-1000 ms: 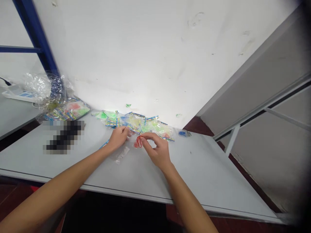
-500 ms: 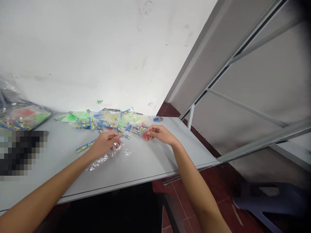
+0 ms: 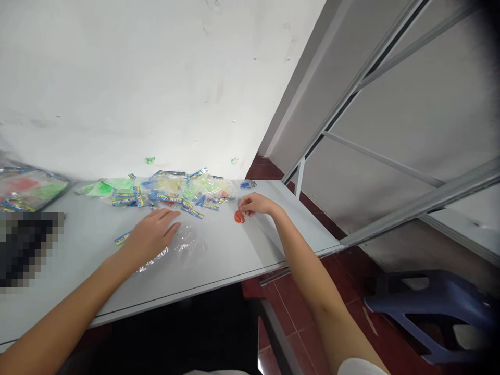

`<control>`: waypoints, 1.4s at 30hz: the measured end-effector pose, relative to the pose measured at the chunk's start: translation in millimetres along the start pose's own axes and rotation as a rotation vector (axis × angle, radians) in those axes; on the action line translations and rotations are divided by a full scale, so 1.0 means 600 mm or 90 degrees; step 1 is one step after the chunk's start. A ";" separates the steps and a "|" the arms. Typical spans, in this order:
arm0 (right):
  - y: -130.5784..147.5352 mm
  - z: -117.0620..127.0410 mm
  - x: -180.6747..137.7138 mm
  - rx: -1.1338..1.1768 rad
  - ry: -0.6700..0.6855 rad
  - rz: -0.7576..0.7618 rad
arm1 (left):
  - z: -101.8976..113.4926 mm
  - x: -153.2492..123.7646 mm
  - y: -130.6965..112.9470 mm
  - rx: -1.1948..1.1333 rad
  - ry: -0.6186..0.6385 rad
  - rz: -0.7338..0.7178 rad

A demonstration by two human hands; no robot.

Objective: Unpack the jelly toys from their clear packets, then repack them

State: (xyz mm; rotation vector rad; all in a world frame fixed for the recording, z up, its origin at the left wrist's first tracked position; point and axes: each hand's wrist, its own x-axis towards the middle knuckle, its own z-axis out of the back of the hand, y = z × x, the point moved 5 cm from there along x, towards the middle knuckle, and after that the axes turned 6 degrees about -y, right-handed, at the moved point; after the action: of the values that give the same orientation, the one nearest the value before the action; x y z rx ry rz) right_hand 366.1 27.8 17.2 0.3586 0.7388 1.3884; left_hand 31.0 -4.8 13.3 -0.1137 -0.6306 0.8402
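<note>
My left hand [image 3: 150,235] lies low over the table, fingers stretched out and a little apart, holding nothing. Just beside it and partly under it is a crumpled clear plastic bag [image 3: 187,242]. My right hand [image 3: 254,204] has thumb and fingers pinched together at the upper edge of a small red piece [image 3: 239,217], whose kind I cannot make out. Beyond both hands spreads a pile of clear packets [image 3: 172,187] with blue-and-yellow printed strips, holding green, yellow, blue and red pieces. One printed strip [image 3: 122,238] lies left of my left hand, partly hidden by it.
A white wall [image 3: 156,78] rises behind the grey-white table [image 3: 219,260]. A large bag of packets [image 3: 31,187] sits at the far left. A small blue packet [image 3: 247,184] lies near the back right corner. A blue plastic stool [image 3: 429,307] stands on the red floor.
My left hand has let go of the clear bag and flattened out, moving left. The red piece now sits lower beneath my right fingers. The view has shifted slightly.
</note>
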 end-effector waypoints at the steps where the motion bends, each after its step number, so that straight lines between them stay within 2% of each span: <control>1: 0.001 0.001 0.004 -0.024 -0.011 0.001 | 0.008 -0.015 0.007 0.020 -0.004 0.007; 3: 0.014 0.010 0.014 -0.059 -0.099 0.058 | 0.020 -0.053 0.024 0.058 -0.006 0.048; 6: 0.063 0.031 0.025 -0.087 -0.395 0.238 | 0.021 -0.113 0.048 0.101 0.022 0.105; 7: 0.080 0.029 0.032 -0.074 -0.461 0.277 | 0.019 -0.128 0.054 0.112 0.037 0.117; 9: 0.113 0.008 0.054 -0.038 -0.515 0.311 | 0.018 -0.147 0.066 0.131 0.061 0.149; 12: 0.158 -0.051 0.083 -0.032 -0.489 0.351 | 0.027 -0.147 0.080 0.153 0.071 0.213; 15: 0.175 -0.106 0.085 -0.080 -0.436 0.356 | 0.039 -0.122 0.065 0.150 0.061 0.223; 18: 0.160 -0.134 0.074 -0.102 -0.369 0.324 | 0.026 -0.099 0.007 0.094 0.110 0.107; 21: 0.139 -0.138 0.071 -0.060 -0.318 0.297 | -0.005 -0.097 -0.063 0.017 0.189 -0.029; 24: 0.128 -0.134 0.080 -0.052 -0.327 0.278 | -0.031 -0.101 -0.096 0.020 0.196 -0.055; 30: 0.123 -0.153 0.105 -0.090 -0.381 0.235 | -0.035 -0.086 -0.076 0.099 0.145 0.031; 34: 0.130 -0.158 0.115 -0.074 -0.393 0.247 | -0.036 -0.056 -0.058 0.087 0.162 0.066; 38: 0.130 -0.139 0.108 -0.022 -0.443 0.273 | -0.052 -0.014 -0.037 0.053 0.201 0.073; 42: 0.130 -0.109 0.087 0.033 -0.543 0.309 | -0.057 0.040 -0.023 -0.015 0.116 0.030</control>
State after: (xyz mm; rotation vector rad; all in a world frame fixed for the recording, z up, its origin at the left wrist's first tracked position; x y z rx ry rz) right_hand 264.9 79.4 5.1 1.1381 -0.0316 1.4742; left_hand 71.4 8.3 1.8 -0.2251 -0.4685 0.8568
